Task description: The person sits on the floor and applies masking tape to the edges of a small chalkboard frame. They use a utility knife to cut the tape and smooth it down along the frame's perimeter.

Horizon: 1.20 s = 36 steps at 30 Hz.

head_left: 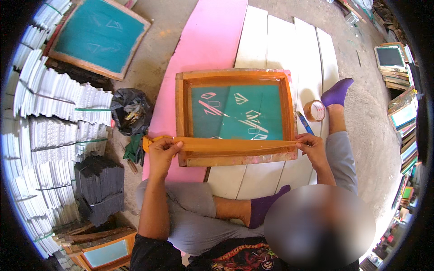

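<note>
On the boards (254, 38) lies the frame (182, 104), its far and side inner edges apparently taped, the near one seemingly unfinished. To the left, a black bag (123, 97) holds crumpled scraps (134, 114). A tape strip (235, 144) stretches along the near side, left hand (163, 152) and right hand (313, 150) each pinching an end.

Workshop, by its look for screen printing. Wood-framed green stencil screen (236, 110) on pink and white boards (271, 45); second green screen (97, 38), upper left; strapped white stacks (54, 131) along left side; more frames (397, 77) piled at right; bare, stained concrete floor (373, 126).
</note>
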Each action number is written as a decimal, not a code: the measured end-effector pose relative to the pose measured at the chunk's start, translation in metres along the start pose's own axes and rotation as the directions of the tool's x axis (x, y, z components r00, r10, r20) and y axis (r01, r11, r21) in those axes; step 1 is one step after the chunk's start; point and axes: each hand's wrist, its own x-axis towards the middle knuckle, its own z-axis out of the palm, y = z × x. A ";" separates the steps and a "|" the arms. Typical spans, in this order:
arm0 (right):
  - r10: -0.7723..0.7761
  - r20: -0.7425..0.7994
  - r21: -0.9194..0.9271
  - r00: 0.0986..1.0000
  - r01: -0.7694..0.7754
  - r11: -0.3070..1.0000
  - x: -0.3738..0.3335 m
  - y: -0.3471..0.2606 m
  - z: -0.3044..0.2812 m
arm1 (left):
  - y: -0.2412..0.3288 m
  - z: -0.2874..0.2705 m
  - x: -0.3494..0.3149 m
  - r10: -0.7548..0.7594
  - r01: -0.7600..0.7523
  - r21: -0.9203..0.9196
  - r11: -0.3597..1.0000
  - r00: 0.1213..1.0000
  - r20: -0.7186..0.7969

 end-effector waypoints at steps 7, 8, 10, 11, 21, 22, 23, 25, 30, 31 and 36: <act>0.096 -0.031 0.163 0.995 -0.089 0.983 0.003 -0.013 0.013 | 0.003 0.002 0.009 -0.117 0.117 -0.037 0.992 0.993 -0.013; 0.118 -0.038 0.157 0.992 -0.111 0.981 0.005 -0.014 0.015 | 0.003 0.003 0.010 -0.129 0.129 -0.036 0.991 0.991 -0.017; 0.161 -0.049 0.150 0.986 -0.152 0.977 0.009 -0.014 0.018 | -0.001 -0.003 0.014 -0.161 0.161 0.011 0.987 0.987 -0.003; 0.164 -0.053 0.096 0.985 -0.159 0.983 0.010 -0.013 0.016 | -0.002 -0.002 0.015 -0.168 0.168 0.014 0.986 0.986 0.008; 0.121 -0.080 0.067 0.989 -0.116 0.991 0.012 -0.012 0.020 | -0.005 -0.005 0.017 -0.207 0.207 0.028 0.978 0.978 -0.003; 0.120 -0.074 0.075 0.990 -0.115 0.991 0.012 -0.011 0.020 | -0.003 -0.004 0.016 -0.219 0.219 0.020 0.975 0.976 -0.005; 0.097 -0.080 0.063 0.992 -0.093 0.994 0.012 -0.010 0.020 | -0.002 -0.002 0.016 -0.229 0.228 -0.007 0.974 0.973 -0.015; 0.047 -0.090 0.037 0.995 -0.044 0.998 0.013 -0.004 0.022 | -0.002 0.002 0.014 -0.245 0.242 -0.063 0.968 0.969 -0.037; -0.002 -0.083 -0.006 0.997 0.002 1.000 0.013 0.003 0.026 | -0.010 -0.001 0.014 -0.234 0.234 0.015 0.972 0.972 0.014; -0.013 -0.081 0.010 0.997 0.014 1.000 0.012 -0.001 0.029 | -0.013 -0.002 0.013 -0.223 0.223 0.041 0.974 0.975 0.005; -0.156 -0.048 -0.199 0.987 0.144 0.969 0.010 0.017 0.021 | -0.010 0.005 0.012 -0.184 0.180 0.234 0.956 0.983 -0.002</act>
